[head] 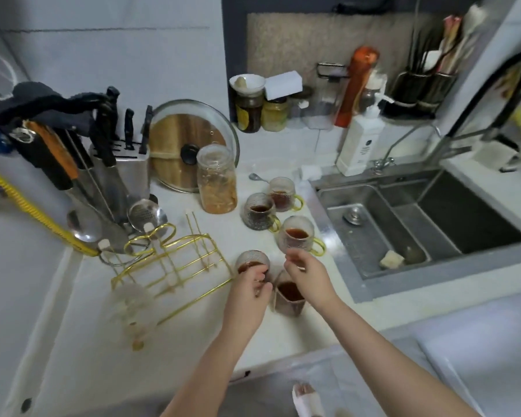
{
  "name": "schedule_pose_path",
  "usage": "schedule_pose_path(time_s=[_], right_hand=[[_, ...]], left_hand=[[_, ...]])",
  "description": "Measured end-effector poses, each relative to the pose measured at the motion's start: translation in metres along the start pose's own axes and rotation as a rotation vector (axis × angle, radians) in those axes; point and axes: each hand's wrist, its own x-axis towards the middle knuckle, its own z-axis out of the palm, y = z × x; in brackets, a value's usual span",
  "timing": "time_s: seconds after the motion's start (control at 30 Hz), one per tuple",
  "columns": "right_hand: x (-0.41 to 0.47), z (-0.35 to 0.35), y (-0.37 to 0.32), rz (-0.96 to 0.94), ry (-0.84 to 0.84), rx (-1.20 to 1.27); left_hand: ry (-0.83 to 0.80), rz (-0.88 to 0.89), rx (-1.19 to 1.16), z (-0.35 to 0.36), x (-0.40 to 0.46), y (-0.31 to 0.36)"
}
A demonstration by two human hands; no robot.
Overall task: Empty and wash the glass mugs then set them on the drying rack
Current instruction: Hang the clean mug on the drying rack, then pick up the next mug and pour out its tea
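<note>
Currently, head view only. Five glass mugs grouped on the white counter (283, 335) between the gold drying rack (175, 266) and the sink (382, 224), each with dark brown liquid inside, none emptied yet. Far mug (282, 194) and the one just before it (259, 215) nearly touching, gold handles turned toward the sink. Third mug (297, 236) nearer, apart from that pair. Two nearest mugs under the hands: round one (251, 262) at left, squarish one (289, 294) at right, close together.

Left hand (248, 291) over the round mug, fingertips curled at its near rim; looks like a pinch on the rim, though contact is partly hidden (blur at the fingers). Right hand (306, 273) above and just beyond the squarish mug, fingers loosely bent, holding nothing visible; reach seems aimed at the third mug or the squarish one, cannot tell which.

Rack stands bare of mugs, placed left of the cluster, presumably so washed glass travels sink to rack across the counter. Sponge piece (391, 259) lying in the sink's left basin, tap (475, 121) arched over it. Tall jar (216, 179) and knife block (127, 164) behind, clear of the working path.

Judgement: task at its very start; pick-up of first mugs in hand.
</note>
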Motion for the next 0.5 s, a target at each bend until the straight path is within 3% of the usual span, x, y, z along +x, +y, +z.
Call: schedule_pose_path(time_s=[0.13,0.33,0.5], right_hand=[[-0.005,-0.033,0.021,0.077,-0.044,0.004],[-0.022,-0.054,0.050,0.165,-0.492,-0.021],[-0.017,-0.041,0.061,0.070,-0.444,-0.071]], left_hand=[[-0.135,-0.062,0.083,0.023,0.000,0.001],[-0.182,-0.122,0.107,0.042,0.003,-0.004],[-0.213,-0.171,-0.005,0.049,-0.006,0.007]])
